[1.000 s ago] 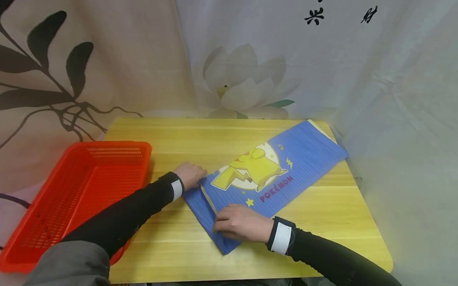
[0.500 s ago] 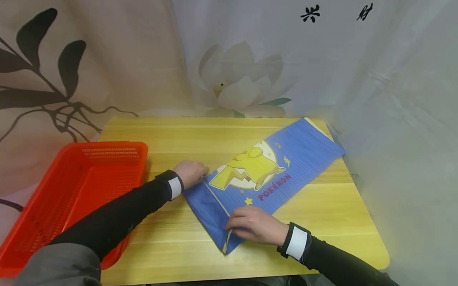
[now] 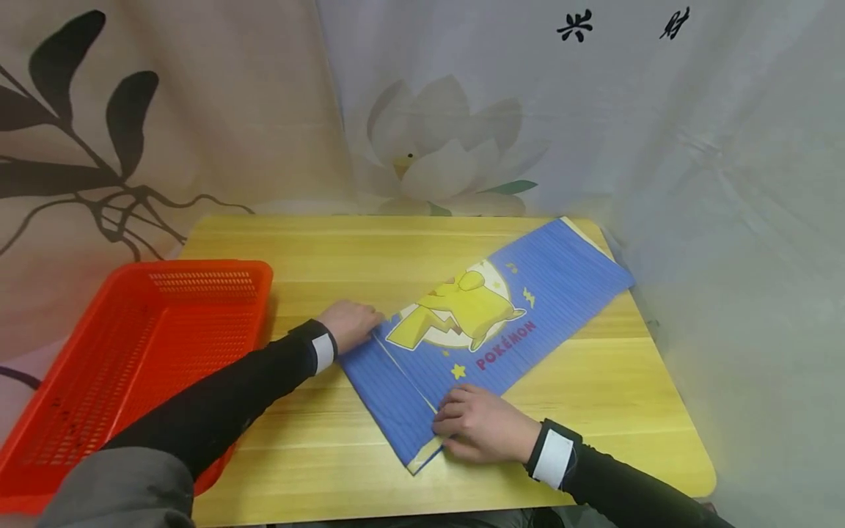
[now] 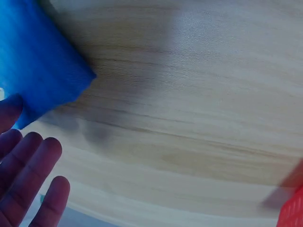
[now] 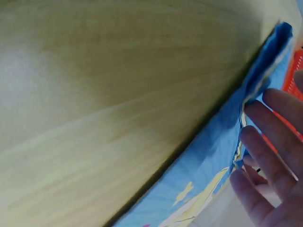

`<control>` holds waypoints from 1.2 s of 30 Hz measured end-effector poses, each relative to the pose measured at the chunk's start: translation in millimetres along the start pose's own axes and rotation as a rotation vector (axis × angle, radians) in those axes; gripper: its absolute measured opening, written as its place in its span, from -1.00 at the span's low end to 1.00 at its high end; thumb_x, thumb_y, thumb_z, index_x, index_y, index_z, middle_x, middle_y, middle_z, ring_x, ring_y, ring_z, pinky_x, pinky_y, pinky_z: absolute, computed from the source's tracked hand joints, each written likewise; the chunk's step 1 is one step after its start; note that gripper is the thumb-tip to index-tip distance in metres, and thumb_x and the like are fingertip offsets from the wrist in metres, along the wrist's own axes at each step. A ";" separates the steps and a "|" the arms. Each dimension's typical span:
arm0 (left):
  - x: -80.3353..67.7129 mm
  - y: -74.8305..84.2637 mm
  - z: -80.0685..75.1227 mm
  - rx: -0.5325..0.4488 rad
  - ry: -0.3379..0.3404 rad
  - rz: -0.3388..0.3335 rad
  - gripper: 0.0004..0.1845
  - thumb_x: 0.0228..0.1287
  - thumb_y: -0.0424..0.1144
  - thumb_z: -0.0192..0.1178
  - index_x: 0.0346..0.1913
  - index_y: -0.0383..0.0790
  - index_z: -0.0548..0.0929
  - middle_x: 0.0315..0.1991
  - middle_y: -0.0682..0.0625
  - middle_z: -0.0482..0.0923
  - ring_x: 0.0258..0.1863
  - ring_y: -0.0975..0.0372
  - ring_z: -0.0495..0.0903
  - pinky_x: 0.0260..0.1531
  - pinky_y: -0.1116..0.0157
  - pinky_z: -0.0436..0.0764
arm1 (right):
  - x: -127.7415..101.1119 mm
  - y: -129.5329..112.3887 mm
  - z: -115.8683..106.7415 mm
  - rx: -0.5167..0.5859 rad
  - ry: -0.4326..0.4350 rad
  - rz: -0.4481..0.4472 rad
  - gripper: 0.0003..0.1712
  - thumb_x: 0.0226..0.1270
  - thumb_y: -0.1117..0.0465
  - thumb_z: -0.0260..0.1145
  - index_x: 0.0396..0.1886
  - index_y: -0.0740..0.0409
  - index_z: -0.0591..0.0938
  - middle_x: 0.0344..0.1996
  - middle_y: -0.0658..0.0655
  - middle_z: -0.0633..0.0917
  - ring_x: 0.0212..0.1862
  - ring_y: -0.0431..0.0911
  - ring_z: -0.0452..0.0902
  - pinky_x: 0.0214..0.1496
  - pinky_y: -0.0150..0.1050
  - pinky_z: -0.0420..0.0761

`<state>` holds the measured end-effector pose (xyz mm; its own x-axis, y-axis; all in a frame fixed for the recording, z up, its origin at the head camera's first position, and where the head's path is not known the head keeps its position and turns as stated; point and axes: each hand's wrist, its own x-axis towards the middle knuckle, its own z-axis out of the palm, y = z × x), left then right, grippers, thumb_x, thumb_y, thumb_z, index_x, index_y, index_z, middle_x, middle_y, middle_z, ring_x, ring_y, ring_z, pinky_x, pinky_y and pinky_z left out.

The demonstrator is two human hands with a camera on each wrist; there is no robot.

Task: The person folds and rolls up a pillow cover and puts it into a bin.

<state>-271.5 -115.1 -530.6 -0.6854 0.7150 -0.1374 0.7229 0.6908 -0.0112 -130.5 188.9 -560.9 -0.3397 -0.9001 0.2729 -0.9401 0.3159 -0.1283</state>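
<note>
Diagonally, a folded blue striped cloth (image 3: 557, 275) reaches the two-o'clock edge of the yellow wooden desk (image 3: 627, 411). The left hand (image 3: 350, 324) touches its nine-o'clock corner, pinch unclear; the right hand (image 3: 485, 425), fingers loosely extended, touches its six-o'clock side. Wood shows towards eleven and five; a red plastic basket (image 3: 178, 330) sits at nine.

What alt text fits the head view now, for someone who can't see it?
A person's left hand and right hand are at the near-left end of a folded blue cloth, printed "POKÉMON" with a yellow character, lying diagonally across a wooden table. A red basket is at the left.
</note>
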 end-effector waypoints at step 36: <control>-61.1 32.0 -2.8 0.284 -0.003 0.130 -0.78 0.33 -0.28 0.51 -0.01 -0.19 0.80 -0.17 -0.07 0.73 -0.25 0.12 0.75 -0.17 0.17 0.79 | 47.3 -23.6 5.0 -0.228 -0.065 -0.099 -0.64 0.39 -0.24 0.46 -0.07 -0.12 0.78 -0.14 -0.17 0.81 -0.06 -0.20 0.72 0.29 -0.09 0.63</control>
<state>-206.8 -136.5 -519.8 -0.5858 0.7947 -0.1591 0.8000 0.5357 -0.2700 -124.2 137.4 -549.8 -0.2501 -0.9449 0.2110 -0.9535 0.2783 0.1159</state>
